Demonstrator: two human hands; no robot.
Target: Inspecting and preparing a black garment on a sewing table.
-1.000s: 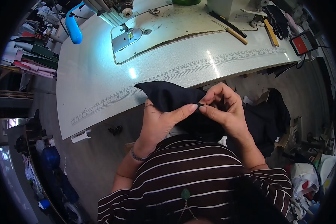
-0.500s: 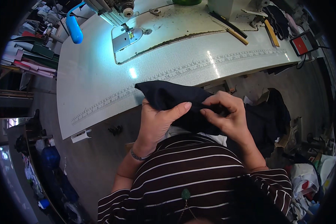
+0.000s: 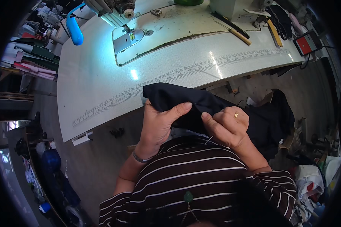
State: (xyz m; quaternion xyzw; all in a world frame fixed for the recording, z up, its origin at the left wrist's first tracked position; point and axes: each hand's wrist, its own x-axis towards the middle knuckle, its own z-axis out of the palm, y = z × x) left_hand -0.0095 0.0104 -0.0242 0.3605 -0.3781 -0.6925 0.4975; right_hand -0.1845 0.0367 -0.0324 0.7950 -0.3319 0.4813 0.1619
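A length of black cloth [image 3: 178,96] is stretched between my hands, just in front of the table's near edge. My left hand [image 3: 157,121] is closed on it, thumb pressed on top and fingers underneath. Beside the cloth, my right hand [image 3: 229,126] is curled into a fist, its thumb tip against the fabric. From the lower side of that fist sticks a thin, shiny metal tool [image 3: 209,140]; its other end is hidden in the fingers, so its kind does not show. The rest of the cloth trails off to the right.
Ahead stands a sewing machine [image 3: 129,32] under a lit lamp, set in a white table [image 3: 87,87] with a printed ruler scale. An awl [image 3: 238,36], a yellow-handled tool [image 3: 275,34] and a red-and-black box [image 3: 307,43] lie at the right. Fabric is piled lower right.
My right hand has turned over and closed into a fist, and the thin metal tool now shows below it. The cloth's left corner has shifted slightly right; my left hand keeps its grip.
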